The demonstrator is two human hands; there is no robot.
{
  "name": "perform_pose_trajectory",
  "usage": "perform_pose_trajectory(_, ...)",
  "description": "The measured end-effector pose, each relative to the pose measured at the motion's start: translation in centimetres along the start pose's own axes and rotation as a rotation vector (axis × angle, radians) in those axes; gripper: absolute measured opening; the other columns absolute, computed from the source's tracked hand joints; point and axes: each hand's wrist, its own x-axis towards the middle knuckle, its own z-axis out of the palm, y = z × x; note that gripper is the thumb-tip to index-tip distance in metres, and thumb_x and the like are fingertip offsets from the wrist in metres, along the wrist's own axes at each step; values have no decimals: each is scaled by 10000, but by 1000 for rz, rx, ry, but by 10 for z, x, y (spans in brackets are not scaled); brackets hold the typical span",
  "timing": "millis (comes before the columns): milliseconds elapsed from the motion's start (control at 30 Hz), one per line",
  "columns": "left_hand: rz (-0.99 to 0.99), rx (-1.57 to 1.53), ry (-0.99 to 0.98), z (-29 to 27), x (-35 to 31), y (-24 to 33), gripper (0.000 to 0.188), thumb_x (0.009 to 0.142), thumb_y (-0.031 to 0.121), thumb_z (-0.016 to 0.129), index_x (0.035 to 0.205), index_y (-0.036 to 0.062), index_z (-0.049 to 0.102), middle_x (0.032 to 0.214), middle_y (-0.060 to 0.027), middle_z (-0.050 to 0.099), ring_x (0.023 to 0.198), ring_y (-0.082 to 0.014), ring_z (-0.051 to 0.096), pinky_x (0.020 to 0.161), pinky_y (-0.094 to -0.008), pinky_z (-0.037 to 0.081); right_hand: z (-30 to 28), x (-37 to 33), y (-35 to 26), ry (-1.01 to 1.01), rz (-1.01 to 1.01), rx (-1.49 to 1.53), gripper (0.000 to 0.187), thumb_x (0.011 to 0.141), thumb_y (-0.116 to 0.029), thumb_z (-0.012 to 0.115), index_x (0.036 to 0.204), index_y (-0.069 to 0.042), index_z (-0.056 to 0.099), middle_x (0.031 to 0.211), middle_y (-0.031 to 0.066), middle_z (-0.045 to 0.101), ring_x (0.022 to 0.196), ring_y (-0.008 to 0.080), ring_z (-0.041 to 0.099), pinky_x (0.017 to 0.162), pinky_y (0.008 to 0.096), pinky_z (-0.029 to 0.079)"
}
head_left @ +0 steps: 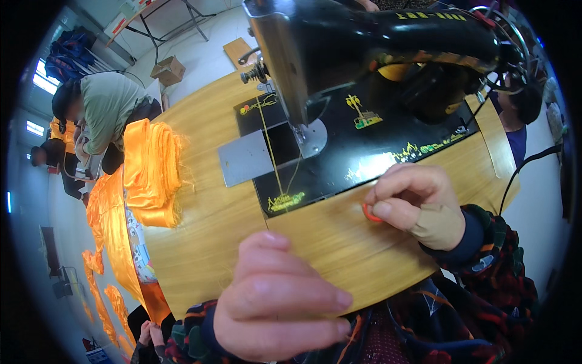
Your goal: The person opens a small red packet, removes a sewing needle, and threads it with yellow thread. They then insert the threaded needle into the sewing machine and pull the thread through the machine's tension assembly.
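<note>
My right hand (415,203) rests on the wooden table (206,224) in front of the black sewing machine (364,73), its fingers pinched on a small orange-red object (368,213) that is mostly hidden. My left hand (276,303) hangs close to the camera at the table's near edge, fingers curled, and nothing shows in it. Yellow thread (271,151) runs down over the machine's black bed past the grey slide plate (244,159) near the needle.
A stack of folded orange fabric (151,173) lies on the table's left end, with more orange cloth (106,242) trailing down beside it. Other people sit at the left (109,106) and far right (515,115). A cardboard box (168,70) stands on the floor behind.
</note>
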Motion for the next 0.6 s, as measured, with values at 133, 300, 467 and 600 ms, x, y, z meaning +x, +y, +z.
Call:
perform_pose_trajectory(133,74,-158,47,3,9,-10,73,698,91,674,751,102,626,867,-61,613,719,-175,530,808,-360,392,-5,5,1,-19,-1,-14,105,776,-1,630,877,22,646,787,50,606,650,48,517,578,177,403)
perform_pose_trajectory(300,17,-213,92,3,3,-13,84,716,52,652,776,110,640,853,-41,626,735,-161,526,934,-357,310,-7,8,2,-48,-2,-3,127,767,11,632,893,24,645,806,75,612,682,89,539,624,205,422)
perform_pose_trajectory(467,-74,-244,116,5,2,-7,75,730,54,646,786,104,649,831,-25,635,705,-156,530,929,-366,316,-8,7,1,-68,42,46,134,768,24,623,901,34,634,840,94,617,717,111,555,655,219,432)
perform_pose_trajectory(600,-212,-243,106,2,1,5,74,727,70,661,793,103,653,826,-19,638,692,-152,536,931,-371,318,-9,7,1,-74,54,49,131,770,19,625,899,37,631,843,96,616,717,106,554,648,215,430)
